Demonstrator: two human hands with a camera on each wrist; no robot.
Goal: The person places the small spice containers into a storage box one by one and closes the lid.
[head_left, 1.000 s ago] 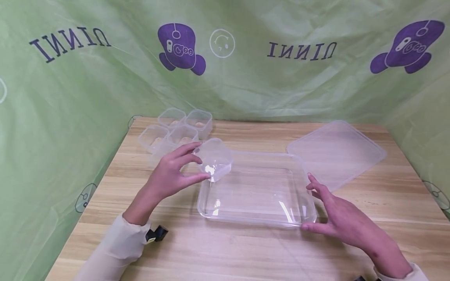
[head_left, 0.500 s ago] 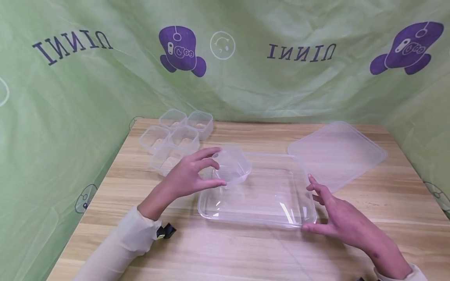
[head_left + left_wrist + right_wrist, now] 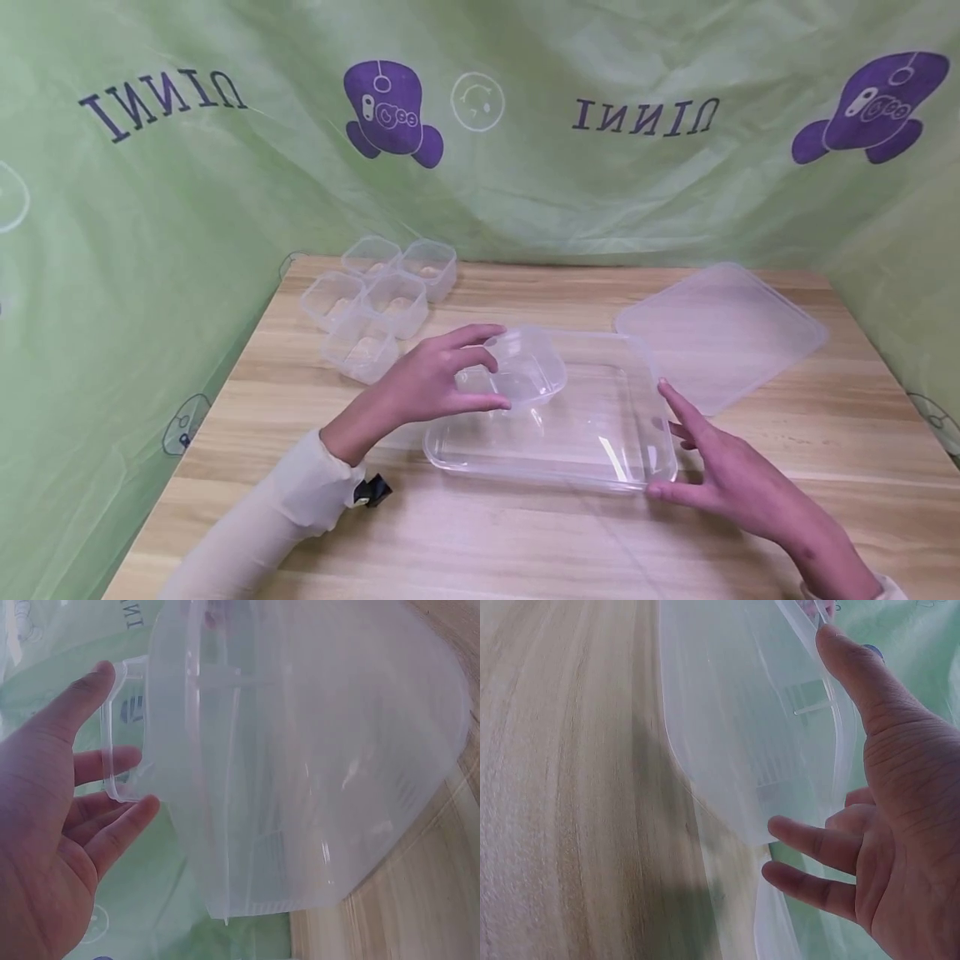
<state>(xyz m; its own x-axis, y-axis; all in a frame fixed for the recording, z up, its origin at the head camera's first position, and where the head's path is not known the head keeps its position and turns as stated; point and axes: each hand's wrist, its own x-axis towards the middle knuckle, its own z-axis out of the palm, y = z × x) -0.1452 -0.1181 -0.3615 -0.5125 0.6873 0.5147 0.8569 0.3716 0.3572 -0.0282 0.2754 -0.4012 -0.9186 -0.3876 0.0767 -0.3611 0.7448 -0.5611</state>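
My left hand holds a small clear plastic container between its thumb and fingers, over the left half of a large clear plastic box. In the left wrist view, the thumb and fingers lie around the small container, close to the wall of the large box. My right hand is at the large box's right end, its thumb by the near corner. The right wrist view has that thumb at the box's rim and the other fingers spread loosely beside its wall.
Several small clear containers stand grouped at the back left of the wooden table. A flat translucent lid lies behind the large box to the right. Green printed sheeting encloses the table's back and sides.
My left hand has carried the small container rightward and slightly nearer, from the large box's left edge to over its inside; the container has levelled out. The right hand has barely moved.
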